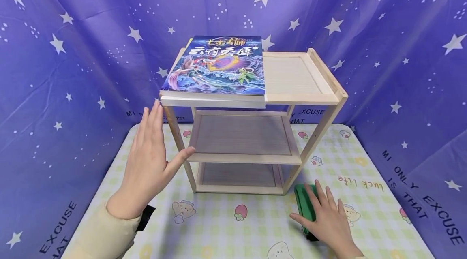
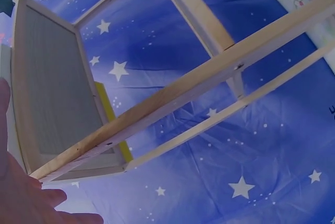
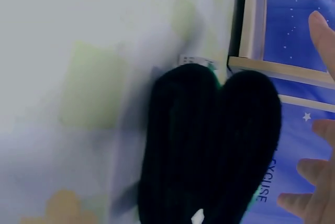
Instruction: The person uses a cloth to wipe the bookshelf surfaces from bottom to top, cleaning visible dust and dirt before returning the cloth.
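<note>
A light wooden three-tier shelf (image 1: 238, 158) stands on the table. On the left part of its top board lies a blue illustrated book (image 1: 222, 68), with white page edges jutting slightly past the front. My left hand (image 1: 147, 157) is beside the shelf's upper left corner, fingers straight and thumb spread; whether it touches the wood I cannot tell. By the shelf's right front leg is a folded green cloth item (image 1: 305, 206) with a black part. Over its right side my right hand (image 1: 328, 216) spreads its fingers. Close up, the right wrist view shows a dark folded shape (image 3: 209, 140).
A checked cloth (image 1: 211, 230) with cartoon prints covers the table. Purple star-printed curtains (image 1: 98, 48) enclose the back and both sides. A yellow edge (image 2: 124, 150) pokes out at the shelf top in the left wrist view.
</note>
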Tool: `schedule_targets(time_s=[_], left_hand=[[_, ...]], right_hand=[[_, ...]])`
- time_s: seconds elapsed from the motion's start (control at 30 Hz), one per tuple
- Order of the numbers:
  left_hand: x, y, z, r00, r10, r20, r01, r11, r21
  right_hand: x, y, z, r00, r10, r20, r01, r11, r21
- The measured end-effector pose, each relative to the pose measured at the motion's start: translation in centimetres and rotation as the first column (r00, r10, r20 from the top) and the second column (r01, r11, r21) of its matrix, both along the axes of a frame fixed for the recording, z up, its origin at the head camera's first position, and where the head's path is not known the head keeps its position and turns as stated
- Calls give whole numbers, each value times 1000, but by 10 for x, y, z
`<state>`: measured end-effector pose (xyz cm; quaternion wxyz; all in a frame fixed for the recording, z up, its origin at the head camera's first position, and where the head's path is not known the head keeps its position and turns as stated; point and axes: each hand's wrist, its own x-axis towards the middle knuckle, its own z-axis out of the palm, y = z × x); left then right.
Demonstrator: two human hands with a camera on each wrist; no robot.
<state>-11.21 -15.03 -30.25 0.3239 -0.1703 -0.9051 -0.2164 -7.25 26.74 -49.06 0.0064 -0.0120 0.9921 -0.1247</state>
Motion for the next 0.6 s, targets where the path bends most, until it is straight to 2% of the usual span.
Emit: schedule_targets(time_s=[0.13,0.23,0.4,0.5,0.6], left_hand=[[-3,0,7,999,-17,28,16,999,38],[-4,2,12,995,-32,99,23,996,83],[-5,6,22,977,-68,201,34,985,167],[-6,7,29,970,-97,222,50,977,209],[-10,7,34,969,-136,208,81,964,252]], right_hand=[[-1,-1,-5,1000,6,-7,-6,1000,14],[-2,-1,-8,1000,1,-5,-1,1000,16],[-6,-3,-14,1000,-17,23,17,1000,10],[-7,-3,-15,999,-24,32,24,1000,5],[-8,-4,-16,999,-31,37,31,1000,-4]])
